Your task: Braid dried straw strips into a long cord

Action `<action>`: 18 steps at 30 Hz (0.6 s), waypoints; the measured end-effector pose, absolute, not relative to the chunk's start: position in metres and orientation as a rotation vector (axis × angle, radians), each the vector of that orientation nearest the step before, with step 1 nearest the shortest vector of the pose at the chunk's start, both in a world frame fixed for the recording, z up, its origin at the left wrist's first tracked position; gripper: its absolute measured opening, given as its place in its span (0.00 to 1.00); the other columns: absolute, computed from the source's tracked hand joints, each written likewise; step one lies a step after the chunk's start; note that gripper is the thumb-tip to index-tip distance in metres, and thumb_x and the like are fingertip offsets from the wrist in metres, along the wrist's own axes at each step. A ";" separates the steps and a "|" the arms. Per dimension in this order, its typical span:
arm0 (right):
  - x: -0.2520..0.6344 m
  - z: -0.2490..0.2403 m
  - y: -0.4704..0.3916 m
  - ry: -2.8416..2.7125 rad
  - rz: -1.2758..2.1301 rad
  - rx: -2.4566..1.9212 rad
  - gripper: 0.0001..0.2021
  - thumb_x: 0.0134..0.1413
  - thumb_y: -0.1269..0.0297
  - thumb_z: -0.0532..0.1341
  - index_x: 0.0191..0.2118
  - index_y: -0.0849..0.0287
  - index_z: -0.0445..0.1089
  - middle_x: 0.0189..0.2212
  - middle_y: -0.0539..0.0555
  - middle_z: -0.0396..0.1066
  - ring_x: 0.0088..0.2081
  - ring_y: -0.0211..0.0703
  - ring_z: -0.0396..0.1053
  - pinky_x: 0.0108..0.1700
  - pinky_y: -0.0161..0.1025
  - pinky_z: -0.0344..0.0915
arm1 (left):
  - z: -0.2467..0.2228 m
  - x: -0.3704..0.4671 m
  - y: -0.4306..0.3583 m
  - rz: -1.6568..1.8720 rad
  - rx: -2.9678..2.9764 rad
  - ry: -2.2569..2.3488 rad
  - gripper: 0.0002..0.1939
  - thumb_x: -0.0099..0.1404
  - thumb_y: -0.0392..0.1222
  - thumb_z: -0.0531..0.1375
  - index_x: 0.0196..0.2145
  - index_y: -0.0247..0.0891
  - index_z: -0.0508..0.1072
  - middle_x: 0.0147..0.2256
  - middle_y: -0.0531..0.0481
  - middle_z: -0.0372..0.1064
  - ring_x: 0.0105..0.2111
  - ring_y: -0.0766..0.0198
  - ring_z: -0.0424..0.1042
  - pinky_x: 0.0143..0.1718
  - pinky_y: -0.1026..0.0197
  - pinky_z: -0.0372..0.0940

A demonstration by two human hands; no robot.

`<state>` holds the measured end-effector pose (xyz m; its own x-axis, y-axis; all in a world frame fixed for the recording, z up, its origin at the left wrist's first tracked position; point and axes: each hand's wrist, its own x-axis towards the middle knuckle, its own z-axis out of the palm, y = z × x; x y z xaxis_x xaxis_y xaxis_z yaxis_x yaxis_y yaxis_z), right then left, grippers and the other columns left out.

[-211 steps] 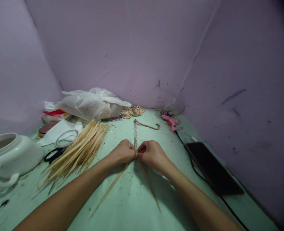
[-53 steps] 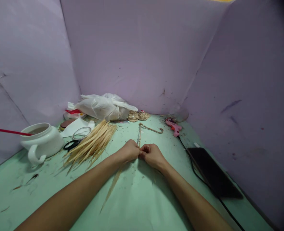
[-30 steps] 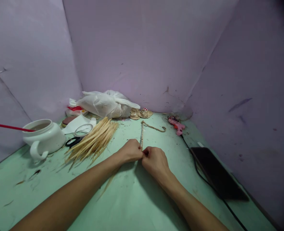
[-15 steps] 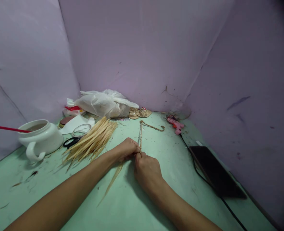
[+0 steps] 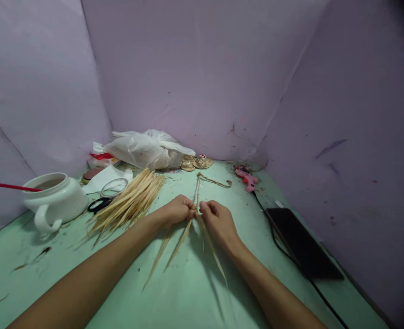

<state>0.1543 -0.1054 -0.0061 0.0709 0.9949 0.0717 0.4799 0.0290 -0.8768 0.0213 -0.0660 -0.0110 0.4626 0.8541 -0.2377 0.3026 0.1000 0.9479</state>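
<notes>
My left hand (image 5: 176,211) and my right hand (image 5: 218,221) meet at the middle of the green table (image 5: 68,265). Both pinch the near end of a thin braided straw cord (image 5: 197,188), which runs away from me and hooks to the right at its far end. From the pinch point, three loose straw strips (image 5: 183,237) fan out towards me on the table. My left fingers are curled tight on the strands. My right fingers hold the strand on the right side.
A pile of straw strips (image 5: 130,202) lies left of my hands, with black scissors (image 5: 97,205) and a tape ring (image 5: 114,187) beside it. A white pot (image 5: 56,199) with a red stick, a plastic bag (image 5: 143,149), a pink glue gun (image 5: 244,177) and a dark phone (image 5: 302,242) on a cable surround them.
My right hand drew back towards me half a second ago, then returned beside the left. The loose strips now lie spread in a fan; the view shifted slightly.
</notes>
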 end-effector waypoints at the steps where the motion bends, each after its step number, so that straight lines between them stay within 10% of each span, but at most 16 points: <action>1: 0.154 -0.007 -0.102 -1.377 1.084 -1.511 0.14 0.49 0.58 0.50 0.27 0.62 0.66 0.23 0.54 0.67 0.24 0.37 0.63 0.28 0.35 0.58 | -0.011 0.021 -0.066 0.558 1.472 1.074 0.05 0.41 0.36 0.53 0.13 0.34 0.58 0.12 0.59 0.48 0.14 0.76 0.45 0.17 0.68 0.40; 5: 0.151 -0.009 -0.099 -1.065 1.756 -1.242 0.05 0.45 0.69 0.52 0.26 0.64 0.63 0.17 0.50 0.61 0.17 0.31 0.57 0.19 0.29 0.53 | -0.012 0.024 -0.069 0.528 1.511 1.067 0.05 0.42 0.37 0.53 0.15 0.33 0.62 0.13 0.54 0.55 0.15 0.74 0.51 0.18 0.68 0.45; 10: 0.151 -0.014 -0.100 -1.193 1.596 -1.434 0.06 0.40 0.68 0.57 0.19 0.64 0.62 0.08 0.41 0.45 0.11 0.25 0.39 0.14 0.29 0.33 | -0.013 0.027 -0.067 0.477 1.678 1.195 0.05 0.42 0.37 0.55 0.14 0.32 0.63 0.13 0.56 0.53 0.15 0.75 0.47 0.17 0.68 0.42; 18: 0.153 -0.026 -0.095 -1.276 1.450 -1.488 0.11 0.42 0.63 0.54 0.20 0.66 0.66 0.13 0.49 0.61 0.12 0.26 0.42 0.15 0.31 0.36 | -0.011 0.022 -0.062 0.360 1.883 1.120 0.09 0.45 0.36 0.51 0.18 0.30 0.69 0.15 0.53 0.59 0.17 0.71 0.54 0.21 0.67 0.49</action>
